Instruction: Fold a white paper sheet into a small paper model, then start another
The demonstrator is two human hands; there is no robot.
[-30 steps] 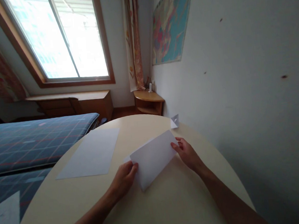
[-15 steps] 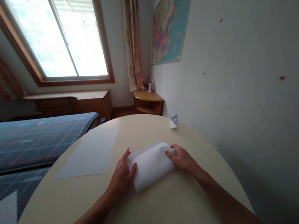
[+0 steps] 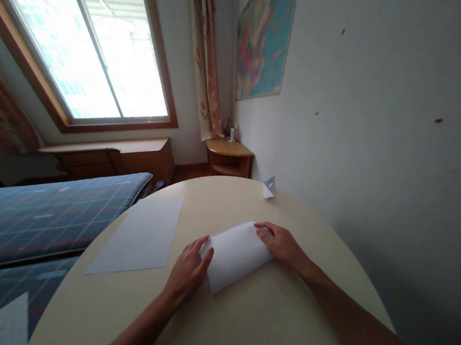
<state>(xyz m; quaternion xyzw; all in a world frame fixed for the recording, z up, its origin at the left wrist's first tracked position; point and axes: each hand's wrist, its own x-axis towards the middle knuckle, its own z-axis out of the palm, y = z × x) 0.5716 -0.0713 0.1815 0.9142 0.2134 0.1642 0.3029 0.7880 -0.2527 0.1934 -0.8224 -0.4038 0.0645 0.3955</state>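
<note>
A folded sheet of white paper (image 3: 239, 254) lies slightly slanted on the round cream table (image 3: 242, 320), between my two hands. My left hand (image 3: 190, 266) is at its left edge, thumb on top and fingers along the upper left corner. On the other side, my right hand (image 3: 279, 243) grips the right edge, with the thumb on top and the index finger by the upper right corner. The paper's lower edge rests near the table top. What the fingers do underneath the sheet is hidden.
A flat white sheet (image 3: 140, 238) lies on the table's left side. Near the far right edge stands a small folded paper shape (image 3: 269, 187). A plaid mattress (image 3: 58, 218) borders the table on the left, and a white wall (image 3: 375, 182) on the right.
The upper layer of the paper has come down flatter, its far edge now lining up with the layer beneath. The left fingers have lowered onto the upper left corner.
</note>
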